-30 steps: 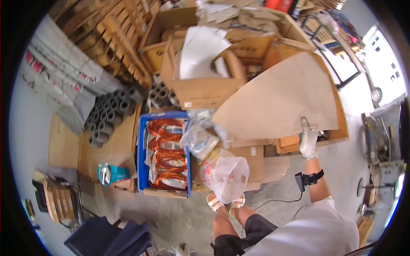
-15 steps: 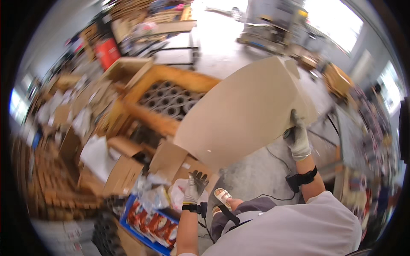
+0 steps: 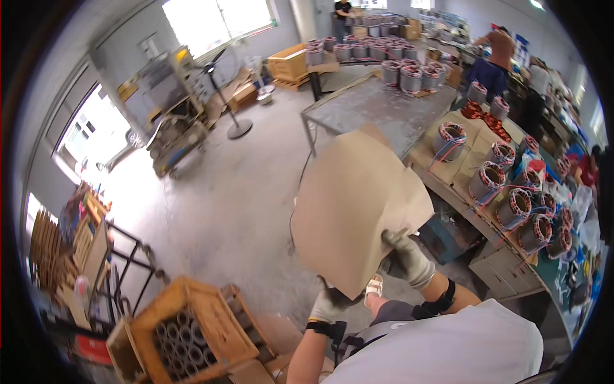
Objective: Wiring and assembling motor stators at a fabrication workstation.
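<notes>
A large tan sheet of thin cardboard (image 3: pixel 348 198), bent and creased toward its right side, is held up in front of me. My right hand (image 3: pixel 407 257), in a pale work glove with dark fingertips, is closed on its near right edge, thumb on top. At the sheet's near lower corner is my left hand (image 3: pixel 329 302), gloved the same way. Its fingers are wrapped at that edge and partly hidden by the sheet. Both wrists wear black straps.
Motor stators with red windings (image 3: pixel 487 179) stand on the bench at right. Beyond the sheet is a grey metal table (image 3: pixel 377 105) bearing more stators. A wooden crate (image 3: pixel 217 329) of grey cylinders sits near left. A pedestal fan (image 3: pixel 240 128) stands on the floor. Other people work far off.
The view has swung right, from the crates and boxes toward the benches. My left hand, apart from the sheet and open before, now grips its near corner. My right hand still holds it.
</notes>
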Available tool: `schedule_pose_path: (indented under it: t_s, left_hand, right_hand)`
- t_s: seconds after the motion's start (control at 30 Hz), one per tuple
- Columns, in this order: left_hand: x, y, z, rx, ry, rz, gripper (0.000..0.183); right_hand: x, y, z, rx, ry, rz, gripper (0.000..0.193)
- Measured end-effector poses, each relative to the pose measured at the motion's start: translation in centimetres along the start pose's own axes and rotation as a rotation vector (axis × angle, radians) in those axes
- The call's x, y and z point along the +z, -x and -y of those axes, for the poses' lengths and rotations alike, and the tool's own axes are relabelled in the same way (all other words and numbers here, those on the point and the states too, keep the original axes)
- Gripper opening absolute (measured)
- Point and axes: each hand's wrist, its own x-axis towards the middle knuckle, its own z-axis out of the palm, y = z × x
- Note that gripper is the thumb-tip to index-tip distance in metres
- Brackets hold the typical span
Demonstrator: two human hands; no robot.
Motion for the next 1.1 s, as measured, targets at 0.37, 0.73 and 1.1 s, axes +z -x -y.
schedule_pose_path:
  t_s: [0.37,0.73,1.1]
  left_hand:
    - [6.6,-32.8,-15.2,0.186,0.008,-0.313,0.042]
    - [15.5,-61.3,-40.7,0.823,-1.3,-0.426,0.083]
    - [4.1,-69.0,-55.7,0.504,-2.081,-0.714,0.074]
  right_hand:
    - [-4.7,-22.4,21.4,-0.664,-0.083,0.181,0.035]
    - [-23.9,-32.6,16.7,-0.62,-0.658,-0.898,0.013]
    - [-28.8,-39.6,12.9,-0.389,0.235,-1.576,0.017]
